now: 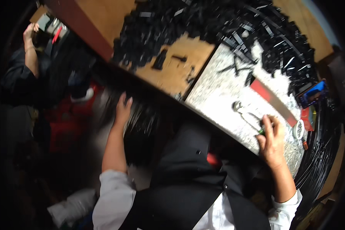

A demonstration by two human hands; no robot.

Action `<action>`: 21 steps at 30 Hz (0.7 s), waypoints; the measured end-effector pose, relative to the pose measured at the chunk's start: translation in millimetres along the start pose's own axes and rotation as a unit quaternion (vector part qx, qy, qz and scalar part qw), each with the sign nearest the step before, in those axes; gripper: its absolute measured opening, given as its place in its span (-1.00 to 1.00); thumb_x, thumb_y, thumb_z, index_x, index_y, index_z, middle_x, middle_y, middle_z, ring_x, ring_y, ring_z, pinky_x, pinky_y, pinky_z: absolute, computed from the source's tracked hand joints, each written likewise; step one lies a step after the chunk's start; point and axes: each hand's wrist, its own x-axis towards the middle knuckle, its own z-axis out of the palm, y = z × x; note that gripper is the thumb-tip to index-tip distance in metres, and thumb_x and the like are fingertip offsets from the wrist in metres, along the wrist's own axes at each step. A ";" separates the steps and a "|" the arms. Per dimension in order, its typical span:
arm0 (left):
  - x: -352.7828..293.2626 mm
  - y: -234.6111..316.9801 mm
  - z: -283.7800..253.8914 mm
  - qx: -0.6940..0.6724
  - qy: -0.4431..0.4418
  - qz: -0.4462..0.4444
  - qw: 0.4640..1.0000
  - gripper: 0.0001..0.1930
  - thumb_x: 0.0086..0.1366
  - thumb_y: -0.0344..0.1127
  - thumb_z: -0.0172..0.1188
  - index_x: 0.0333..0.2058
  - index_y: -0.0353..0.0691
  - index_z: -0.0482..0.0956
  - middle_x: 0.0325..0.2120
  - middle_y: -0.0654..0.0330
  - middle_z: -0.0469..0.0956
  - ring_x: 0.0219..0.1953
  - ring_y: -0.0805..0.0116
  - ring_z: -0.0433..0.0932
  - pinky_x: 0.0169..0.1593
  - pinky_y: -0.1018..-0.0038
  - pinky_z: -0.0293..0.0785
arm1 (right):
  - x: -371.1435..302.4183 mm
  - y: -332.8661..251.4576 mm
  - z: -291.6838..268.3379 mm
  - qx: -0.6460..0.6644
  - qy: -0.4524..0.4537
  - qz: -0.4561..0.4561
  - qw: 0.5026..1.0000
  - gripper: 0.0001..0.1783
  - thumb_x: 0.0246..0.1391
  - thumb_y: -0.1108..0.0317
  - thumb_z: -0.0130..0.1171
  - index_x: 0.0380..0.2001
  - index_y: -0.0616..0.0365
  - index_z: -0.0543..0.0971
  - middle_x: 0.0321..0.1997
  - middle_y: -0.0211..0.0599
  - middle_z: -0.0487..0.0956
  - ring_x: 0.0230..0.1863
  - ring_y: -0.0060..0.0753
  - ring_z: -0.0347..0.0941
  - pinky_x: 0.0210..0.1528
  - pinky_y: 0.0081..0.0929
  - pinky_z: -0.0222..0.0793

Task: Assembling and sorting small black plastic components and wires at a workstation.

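My right hand [273,143] is at the right side of a pale speckled slab, its fingers and thumb about the handle ends of metal pincers [246,113]. A bit of green shows on one handle by my thumb. The pincers' round head points to the far left, over the slab [214,90]. My left hand [122,110] hangs off the near side of the table with fingers apart and nothing in it. Beside it, lower down, are shiny black strips [142,122], partly blurred.
A big heap of black pieces [172,25] covers the table's far side. A red-and-grey flat bar [274,102], a phone [313,94] and a white round container [298,129] lie at the right. Another person's hand [30,32] shows at far left.
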 end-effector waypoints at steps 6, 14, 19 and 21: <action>-42.7 36.5 -13.8 -0.050 -0.027 -0.025 0.998 -0.60 0.25 -0.35 0.12 0.04 -0.38 0.36 -0.06 -0.02 0.47 0.02 0.25 0.45 0.08 0.42 0.33 | -14.1 2.4 -3.1 0.017 0.014 -0.023 0.999 -0.29 -0.18 0.25 0.30 0.09 0.22 0.33 -0.01 0.05 0.33 -0.03 0.08 0.30 0.00 -0.14 0.26; -46.2 170.6 -20.1 -0.115 0.045 0.093 0.988 -0.81 0.27 -0.43 0.07 -0.22 -0.46 0.52 -0.41 0.13 0.59 -0.32 0.44 0.55 -0.19 0.55 0.46 | -56.5 3.5 -22.2 0.000 0.032 0.023 0.999 -0.25 -0.19 0.22 0.33 0.11 0.17 0.31 0.10 0.05 0.22 0.13 0.13 0.18 0.12 -0.10 0.18; -42.2 230.8 -23.2 -0.077 0.071 0.198 0.975 -0.84 0.27 -0.46 0.03 -0.29 -0.43 0.54 -0.45 0.14 0.59 -0.39 0.44 0.55 -0.26 0.55 0.47 | -79.8 6.2 -23.5 -0.011 0.052 0.054 0.997 -0.28 -0.14 0.18 0.29 0.11 0.18 0.31 0.11 0.07 0.22 0.14 0.13 0.17 0.13 -0.09 0.16; -40.8 261.2 -20.3 -0.029 0.080 0.265 0.960 -0.87 0.25 -0.48 0.05 -0.32 -0.43 0.54 -0.47 0.13 0.59 -0.40 0.42 0.56 -0.28 0.54 0.46 | -87.6 6.0 -29.8 -0.039 0.033 0.046 0.998 -0.29 -0.11 0.14 0.26 0.11 0.18 0.31 0.11 0.08 0.22 0.14 0.12 0.17 0.14 -0.09 0.14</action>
